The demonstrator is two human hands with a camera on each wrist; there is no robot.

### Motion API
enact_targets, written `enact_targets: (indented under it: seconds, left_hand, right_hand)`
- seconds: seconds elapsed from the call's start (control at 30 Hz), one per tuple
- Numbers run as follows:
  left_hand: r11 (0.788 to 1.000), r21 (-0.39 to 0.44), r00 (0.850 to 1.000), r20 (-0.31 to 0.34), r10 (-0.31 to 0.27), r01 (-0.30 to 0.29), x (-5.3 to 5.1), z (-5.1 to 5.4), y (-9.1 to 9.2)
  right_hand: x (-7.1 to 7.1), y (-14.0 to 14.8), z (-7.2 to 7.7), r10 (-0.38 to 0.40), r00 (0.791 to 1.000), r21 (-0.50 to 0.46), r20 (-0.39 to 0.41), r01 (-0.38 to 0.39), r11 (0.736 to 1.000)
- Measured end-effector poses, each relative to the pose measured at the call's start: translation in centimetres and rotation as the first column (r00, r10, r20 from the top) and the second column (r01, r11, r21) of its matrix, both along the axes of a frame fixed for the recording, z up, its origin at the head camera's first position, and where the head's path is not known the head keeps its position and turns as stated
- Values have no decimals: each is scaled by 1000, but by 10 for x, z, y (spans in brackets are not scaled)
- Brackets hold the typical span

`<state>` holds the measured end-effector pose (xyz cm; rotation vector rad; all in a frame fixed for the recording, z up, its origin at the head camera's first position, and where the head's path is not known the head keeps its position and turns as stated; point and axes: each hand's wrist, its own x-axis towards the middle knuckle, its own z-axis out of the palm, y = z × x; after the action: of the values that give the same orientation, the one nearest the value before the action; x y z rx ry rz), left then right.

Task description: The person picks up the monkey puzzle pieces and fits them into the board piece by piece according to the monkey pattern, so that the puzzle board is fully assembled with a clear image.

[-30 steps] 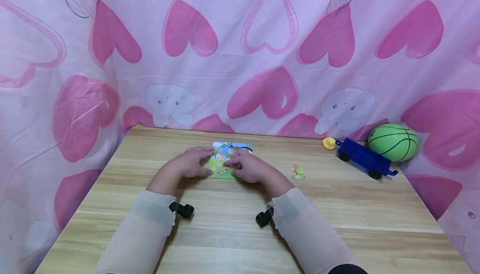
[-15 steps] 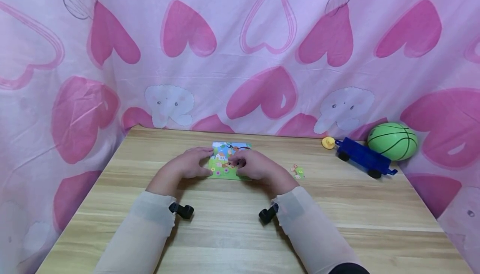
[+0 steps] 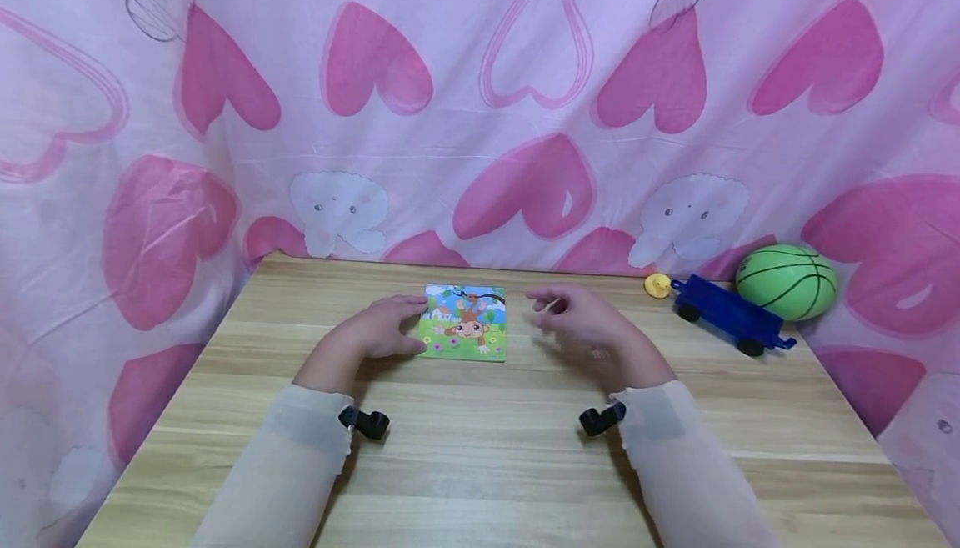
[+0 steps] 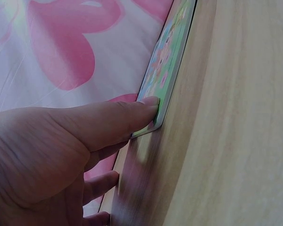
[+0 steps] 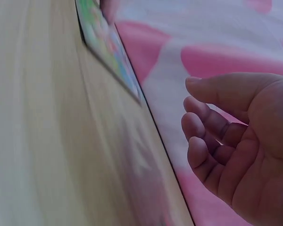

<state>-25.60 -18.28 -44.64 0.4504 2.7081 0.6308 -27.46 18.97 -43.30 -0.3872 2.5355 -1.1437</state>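
Note:
A jigsaw puzzle board (image 3: 467, 314) with a cartoon monkey, house and flowers lies flat on the table. My left hand (image 3: 386, 327) rests at its left edge. In the left wrist view, the thumb (image 4: 127, 117) presses the board's near corner, and the other fingers spread beyond it. My right hand (image 3: 573, 314) hovers right of the board, fingers loosely bent with nothing between them; the right wrist view shows the same bare fingers (image 5: 194, 125). Below the right hand, a small loose puzzle piece (image 3: 600, 354) is mostly hidden by it.
At the table's (image 3: 480, 448) back right stand a yellow rubber duck (image 3: 657, 285), a blue toy wagon (image 3: 727, 314) and a green ball (image 3: 786, 283). A pink heart-patterned curtain (image 3: 420, 156) hangs along the back and sides.
My right hand has lifted off the puzzle board and moved right, over the loose piece, uncovering the monkey picture. The left hand stays at the board's left edge.

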Motion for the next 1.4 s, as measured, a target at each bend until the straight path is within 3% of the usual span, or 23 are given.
enact_targets:
  seconds: [0.3,0.5,0.67,1.07,1.23,1.4]
  left_hand:
    - [1000,6,1000,11,11,-11,1,2,0]
    - [1000,5,1000,17,20,-20,2,2,1]
    - [1000,7,999,20,25,-25,3,3,1]
    - [999,-2,999,14,33,-33,1,2,0]
    - [999,-7,999,22,35,-34,1,1,0]
    - [999,-4,999,21,33,-33,2,1,2]
  right_hand:
    - [7,68,-14,-92,996,71,9,91,993]
    - [10,95,-23,-112,993,81,37,109,991]
    - [10,101,-30,-72,997,80,27,70,994]
    - [13,97,-30,-92,991,58,97,87,995]
    - [14,92,-30,-119,988,85,98,110,990]
    - [13,84,-25,-124,991,144,44,116,983]
